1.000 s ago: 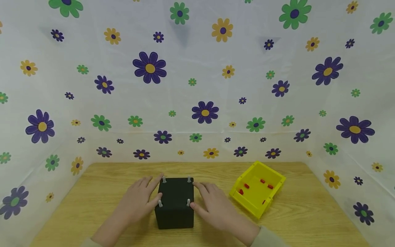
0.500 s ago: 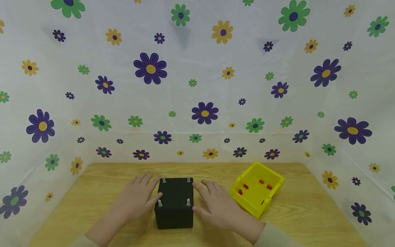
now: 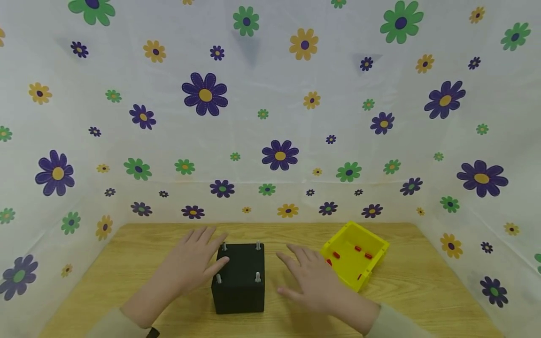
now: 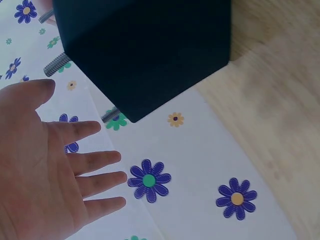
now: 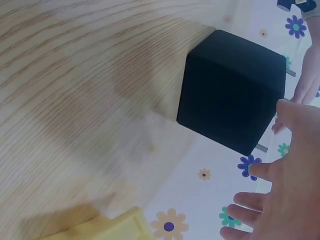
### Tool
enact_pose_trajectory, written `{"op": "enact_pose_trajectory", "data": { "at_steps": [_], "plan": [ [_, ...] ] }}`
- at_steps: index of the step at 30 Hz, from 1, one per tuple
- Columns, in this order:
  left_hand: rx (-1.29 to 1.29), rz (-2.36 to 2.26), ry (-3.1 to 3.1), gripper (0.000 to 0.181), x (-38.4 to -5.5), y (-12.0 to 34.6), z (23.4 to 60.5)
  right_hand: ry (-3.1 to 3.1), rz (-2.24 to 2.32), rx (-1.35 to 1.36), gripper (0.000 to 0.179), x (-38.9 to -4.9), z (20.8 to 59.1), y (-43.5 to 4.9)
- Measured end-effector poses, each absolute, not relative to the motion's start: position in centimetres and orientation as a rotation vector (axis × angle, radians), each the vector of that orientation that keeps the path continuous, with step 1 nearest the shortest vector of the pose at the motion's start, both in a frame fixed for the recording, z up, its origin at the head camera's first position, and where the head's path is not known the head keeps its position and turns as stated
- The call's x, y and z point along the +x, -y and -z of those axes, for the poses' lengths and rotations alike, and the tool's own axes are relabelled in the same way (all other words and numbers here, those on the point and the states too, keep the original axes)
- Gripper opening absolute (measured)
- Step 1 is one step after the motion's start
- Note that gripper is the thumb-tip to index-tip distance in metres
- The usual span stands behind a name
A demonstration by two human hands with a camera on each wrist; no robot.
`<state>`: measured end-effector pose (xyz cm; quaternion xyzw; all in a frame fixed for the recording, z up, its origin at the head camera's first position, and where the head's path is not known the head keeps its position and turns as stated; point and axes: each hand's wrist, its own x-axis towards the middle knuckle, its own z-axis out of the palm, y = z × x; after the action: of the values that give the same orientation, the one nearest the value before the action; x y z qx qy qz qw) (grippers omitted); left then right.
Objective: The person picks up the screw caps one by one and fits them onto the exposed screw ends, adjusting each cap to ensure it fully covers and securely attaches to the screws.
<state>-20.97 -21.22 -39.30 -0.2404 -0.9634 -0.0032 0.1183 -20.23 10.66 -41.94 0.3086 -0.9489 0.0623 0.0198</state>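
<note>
A black box (image 3: 240, 295) stands on the wooden table, with a threaded metal bolt (image 3: 258, 277) sticking up near each top corner. My left hand (image 3: 190, 260) hovers at the box's left side, fingers spread, the thumb over its top edge; in the left wrist view the palm (image 4: 40, 175) holds nothing and stands apart from the box. My right hand (image 3: 314, 281) is held to the right of the box with fingers extended and a gap between them and it. In the right wrist view that hand (image 5: 295, 175) is likewise without any object.
To the right, a yellow bin (image 3: 378, 265) sits angled on the table (image 3: 427, 291), holding several small red pieces (image 3: 358, 248). A white curtain (image 3: 270, 94) with flower prints encloses the back and sides.
Both hands have come off the box. The right hand has moved away to the right, and the left hand has lifted slightly. The box and bin stay where they were.
</note>
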Motion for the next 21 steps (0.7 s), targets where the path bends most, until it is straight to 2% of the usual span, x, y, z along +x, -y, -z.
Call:
{"op": "enact_pose_trajectory", "data": {
  "at_steps": [9, 21],
  "plan": [
    [-0.746, 0.022, 2.904, 0.062, -22.0, 18.8, 37.4, 2.968, -0.160, 0.902, 0.078, -20.2, 41.6, -12.5],
    [-0.829, 0.083, 2.917, 0.064, -23.2, 15.0, 36.9, 2.993, -0.210, 0.818, 0.075, -20.1, 41.5, -14.8]
  ]
}}
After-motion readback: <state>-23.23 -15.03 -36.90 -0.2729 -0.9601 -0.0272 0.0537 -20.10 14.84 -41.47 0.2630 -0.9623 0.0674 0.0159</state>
